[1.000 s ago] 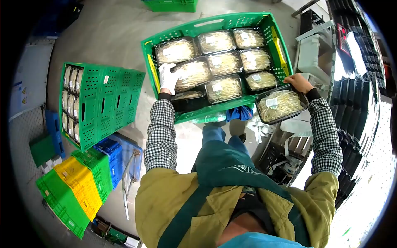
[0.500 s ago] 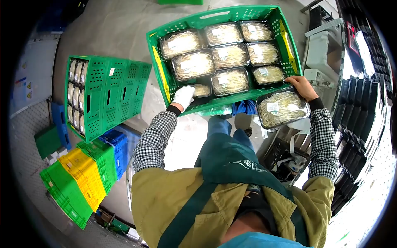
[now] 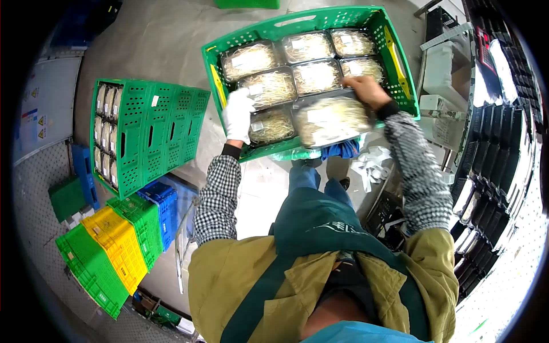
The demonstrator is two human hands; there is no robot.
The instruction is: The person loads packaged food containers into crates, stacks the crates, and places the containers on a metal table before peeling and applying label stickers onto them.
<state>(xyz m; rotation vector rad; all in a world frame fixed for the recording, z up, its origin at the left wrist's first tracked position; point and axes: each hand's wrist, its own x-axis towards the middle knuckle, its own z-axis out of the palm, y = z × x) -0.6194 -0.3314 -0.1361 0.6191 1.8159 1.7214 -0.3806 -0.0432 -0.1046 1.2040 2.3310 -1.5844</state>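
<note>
Right hand [image 3: 369, 92] grasping tray [image 3: 334, 121] by far corner above near side of crate [image 3: 338, 21], apparently keeping base unobstructed. Left hand [image 3: 238, 114] lying at crate's left end, grip unclear.

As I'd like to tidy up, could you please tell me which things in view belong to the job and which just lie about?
Part of the job:
tray in the right hand
open green crate
packed trays inside it

Seemingly just lying about:
yellow crate
crumpled white material
</note>
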